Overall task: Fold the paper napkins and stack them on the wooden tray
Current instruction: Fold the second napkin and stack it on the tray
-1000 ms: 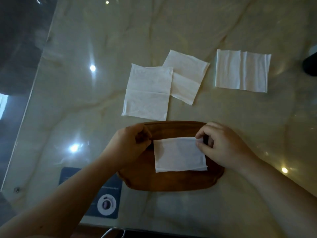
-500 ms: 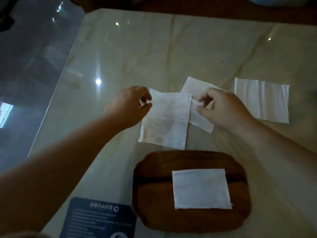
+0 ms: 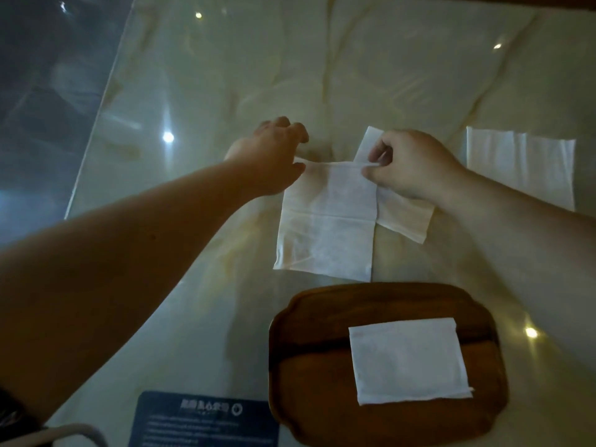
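Observation:
A dark wooden tray (image 3: 309, 359) sits near me on the marble table, with one folded white napkin (image 3: 408, 361) lying on its right half. Beyond the tray lies an unfolded napkin (image 3: 325, 233). My left hand (image 3: 274, 156) pinches its far left corner and my right hand (image 3: 412, 164) pinches its far right corner; that far edge is lifted a little off the table. A second napkin (image 3: 406, 217) lies partly under it and under my right hand. A third unfolded napkin (image 3: 519, 169) lies flat farther right.
A glossy pale marble table (image 3: 225, 75) with light reflections carries everything; its left edge runs diagonally beside a dark floor. A dark blue printed card (image 3: 206, 417) lies at the near edge, left of the tray.
Both hands left the folded napkin on the tray, reached forward to the unfolded napkin, gripped its far corners and began lifting that edge. The view tilted forward.

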Action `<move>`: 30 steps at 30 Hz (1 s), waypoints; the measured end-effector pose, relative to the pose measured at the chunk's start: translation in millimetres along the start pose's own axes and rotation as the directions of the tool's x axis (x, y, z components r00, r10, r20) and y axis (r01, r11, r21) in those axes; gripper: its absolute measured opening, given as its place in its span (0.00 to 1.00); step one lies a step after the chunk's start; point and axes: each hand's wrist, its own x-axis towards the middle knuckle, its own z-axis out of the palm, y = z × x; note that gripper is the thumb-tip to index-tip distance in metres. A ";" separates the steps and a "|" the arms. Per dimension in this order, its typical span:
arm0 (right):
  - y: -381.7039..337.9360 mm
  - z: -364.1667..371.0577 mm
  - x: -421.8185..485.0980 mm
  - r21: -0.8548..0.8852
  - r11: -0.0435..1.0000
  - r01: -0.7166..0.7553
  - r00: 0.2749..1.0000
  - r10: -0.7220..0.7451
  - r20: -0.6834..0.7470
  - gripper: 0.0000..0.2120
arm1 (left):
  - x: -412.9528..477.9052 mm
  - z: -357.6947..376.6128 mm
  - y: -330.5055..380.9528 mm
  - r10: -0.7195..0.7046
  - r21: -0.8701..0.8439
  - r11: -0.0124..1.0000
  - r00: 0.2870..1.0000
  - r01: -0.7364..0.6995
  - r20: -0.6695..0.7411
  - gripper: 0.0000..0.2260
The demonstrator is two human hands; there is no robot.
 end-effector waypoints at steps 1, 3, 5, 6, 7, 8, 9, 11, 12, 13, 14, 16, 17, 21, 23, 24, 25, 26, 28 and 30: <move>-1.6 -0.2 0.8 0.000 1.000 0.002 1.000 -0.002 0.010 0.07 | 1.0 0.9 -0.6 -0.001 0.005 1.000 1.000 0.001 0.005 0.16; -4.7 -0.2 1.3 0.003 1.000 0.007 1.000 -0.007 0.024 0.04 | 0.6 0.8 -1.8 -0.002 -0.003 1.000 1.000 0.002 0.012 0.09; -7.4 -1.6 -0.8 0.021 1.000 0.023 1.000 -0.023 0.017 0.04 | -2.2 -2.2 -2.6 -0.003 -0.028 1.000 1.000 0.003 0.004 0.05; -8.6 -3.3 -3.2 0.047 0.998 0.034 0.999 -0.034 0.006 0.03 | -5.0 -4.8 -2.6 -0.007 -0.044 0.999 1.000 0.006 -0.007 0.04; -9.8 -5.6 -6.4 0.085 0.995 0.046 0.999 -0.046 -0.010 0.03 | -8.8 -8.0 -2.2 -0.011 -0.065 0.998 1.000 0.010 -0.021 0.03; -11.6 -8.1 -10.6 0.131 0.990 0.058 0.998 -0.055 -0.026 0.03 | -13.6 -11.9 -1.9 -0.015 -0.087 0.996 0.999 0.012 -0.034 0.03; -14.0 -10.2 -15.9 0.181 0.981 0.070 0.997 -0.063 -0.043 0.03 | -19.3 -15.5 -1.7 -0.015 -0.103 0.995 0.999 0.010 -0.047 0.02; -19.4 -13.6 -28.8 0.272 0.957 0.101 0.994 -0.085 -0.067 0.03 | -32.3 -22.4 -0.9 -0.002 -0.120 0.993 0.998 -0.006 -0.068 0.02; -22.0 -14.4 -35.6 0.295 0.947 0.124 0.991 -0.106 -0.075 0.03 | -39.1 -25.2 -0.4 0.012 -0.128 0.992 0.997 -0.022 -0.078 0.03; -24.1 -14.3 -42.9 0.305 0.940 0.153 0.988 -0.134 -0.081 0.03 | -46.0 -26.8 0.6 0.030 -0.138 0.990 0.996 -0.042 -0.089 0.05; -25.6 -13.9 -50.4 0.310 0.933 0.182 0.983 -0.165 -0.080 0.04 | -52.9 -27.0 1.9 0.045 -0.149 0.987 0.994 -0.060 -0.103 0.07; -26.1 -11.1 -65.3 0.320 0.919 0.231 0.973 -0.224 -0.061 0.06 | -67.8 -23.9 6.1 0.073 -0.162 0.982 0.989 -0.094 -0.132 0.10; -24.8 -9.0 -72.4 0.312 0.916 0.252 0.967 -0.249 -0.052 0.07 | -75.7 -20.6 8.5 0.095 -0.163 0.979 0.984 -0.119 -0.148 0.11; -16.8 0.1 -97.1 0.241 0.915 0.323 0.945 -0.325 -0.032 0.08 | -103.6 -7.7 16.1 0.184 -0.129 0.970 0.968 -0.207 -0.168 0.09; -12.3 3.8 -105.5 0.216 0.910 0.355 0.933 -0.360 -0.018 0.07 | -114.6 -2.5 18.8 0.185 -0.126 0.970 0.969 -0.206 -0.162 0.08; -9.8 5.0 -108.4 0.211 0.906 0.366 0.928 -0.372 -0.014 0.07 | -119.6 -0.3 20.4 0.190 -0.125 0.970 0.969 -0.210 -0.158 0.08; -7.1 6.1 -110.9 0.212 0.903 0.374 0.925 -0.381 -0.008 0.06 | -124.4 1.6 21.7 0.202 -0.121 0.968 0.968 -0.221 -0.151 0.08; -5.0 7.1 -112.8 0.218 0.901 0.376 0.922 -0.386 0.005 0.06 | -128.8 3.1 22.4 0.220 -0.115 0.965 0.965 -0.237 -0.139 0.08; -2.3 8.3 -116.0 0.239 0.896 0.373 0.918 -0.395 0.047 0.07 | -135.5 4.8 22.5 0.250 -0.114 0.959 0.964 -0.259 -0.089 0.10; -1.4 8.1 -116.6 0.247 0.895 0.370 0.917 -0.395 0.056 0.08 | -138.1 5.5 20.9 0.242 -0.135 0.960 0.969 -0.245 -0.041 0.15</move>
